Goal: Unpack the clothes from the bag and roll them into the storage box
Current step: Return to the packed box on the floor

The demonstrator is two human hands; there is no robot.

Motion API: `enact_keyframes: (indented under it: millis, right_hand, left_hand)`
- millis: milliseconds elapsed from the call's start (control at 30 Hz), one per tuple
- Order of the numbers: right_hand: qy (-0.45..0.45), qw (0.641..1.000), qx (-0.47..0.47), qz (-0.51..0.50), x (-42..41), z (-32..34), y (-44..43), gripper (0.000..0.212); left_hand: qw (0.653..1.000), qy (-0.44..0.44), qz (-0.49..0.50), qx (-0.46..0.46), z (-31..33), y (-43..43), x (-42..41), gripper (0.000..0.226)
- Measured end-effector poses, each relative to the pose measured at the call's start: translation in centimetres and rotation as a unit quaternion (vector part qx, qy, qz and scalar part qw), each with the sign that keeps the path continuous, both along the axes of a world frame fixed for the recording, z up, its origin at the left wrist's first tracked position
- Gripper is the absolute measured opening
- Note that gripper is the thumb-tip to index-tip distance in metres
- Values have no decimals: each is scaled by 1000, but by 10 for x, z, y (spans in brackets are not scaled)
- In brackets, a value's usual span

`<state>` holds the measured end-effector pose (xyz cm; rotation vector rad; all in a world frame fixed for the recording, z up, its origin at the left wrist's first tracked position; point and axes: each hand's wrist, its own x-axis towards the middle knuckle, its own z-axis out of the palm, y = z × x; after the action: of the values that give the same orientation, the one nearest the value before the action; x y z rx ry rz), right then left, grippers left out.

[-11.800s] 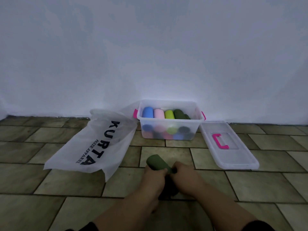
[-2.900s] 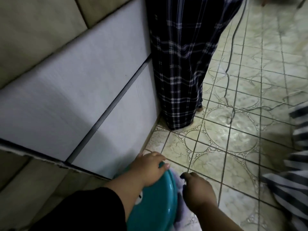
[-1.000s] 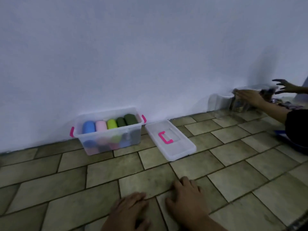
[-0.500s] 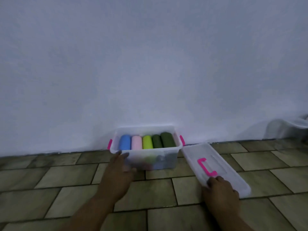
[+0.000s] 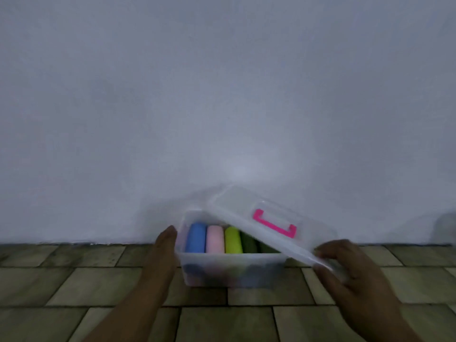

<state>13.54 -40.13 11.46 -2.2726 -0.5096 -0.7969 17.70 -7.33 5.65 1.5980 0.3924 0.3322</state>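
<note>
Grips tilted lid (image 5: pixel 259 218) with right hand (image 5: pixel 355 275) over storage box (image 5: pixel 232 270); presses flat, straight-fingered left hand (image 5: pixel 160 257) against its side.

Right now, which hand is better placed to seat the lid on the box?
Right: the right hand grips the tilted lid over the box; the left hand only touches its side.

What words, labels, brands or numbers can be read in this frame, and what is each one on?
None can be read. The storage box, its tilted lid with the pink handle, the rolled clothes, the wall and the floor tiles show no lettering, though the frame is dim and soft.
</note>
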Motion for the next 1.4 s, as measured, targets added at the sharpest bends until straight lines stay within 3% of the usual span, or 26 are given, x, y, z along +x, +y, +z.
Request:
enact_keyframes:
  millis: [67,133,233,333,467,567,633,700,800,933,1033,1200,1400]
  right_hand:
    - [-13,997,-45,60,22,-12,26,10]
    - [1,993,-58,98,43,-27,41,11]
    - [23,993,-81,86,68,-43,48,18]
    - [64,991,-98,72,81,-53,45,20]
    - [101,993,-13,55,92,-57,47,17]
    - [133,989,36,-46,111,-52,52,31]
    - [246,961,53,-117,125,-43,56,47]
    - [391,902,117,-139,134,-31,61,55]
    - [492,842,172,-141,144,-26,64,41]
    - [487,840,185,-153,148,-26,62,36]
    - [451,864,136,-179,145,-27,64,34]
    - [311,918,96,-226,130,-38,82,24]
    - [277,930,71,-233,129,-39,82,24]
  left_hand:
    - [994,-17,1,-104,8,8,0,39]
    - [995,-16,9,-101,14,12,0,36]
    - [996,33,-6,82,15,14,5,44]
    - [970,86,-37,223,10,11,15,52]
    - [939,98,-8,330,5,10,28,51]
    - [926,118,34,357,10,13,42,50]
    - [931,164,27,325,13,15,53,61]
    - [943,205,9,263,12,15,61,73]
    - [951,218,21,217,8,14,66,79]
    - [949,182,79,244,7,7,61,75]
    - [932,173,84,306,9,2,57,64]
    - [929,150,75,330,12,1,53,47]
    - [921,132,83,357,14,-2,51,39]
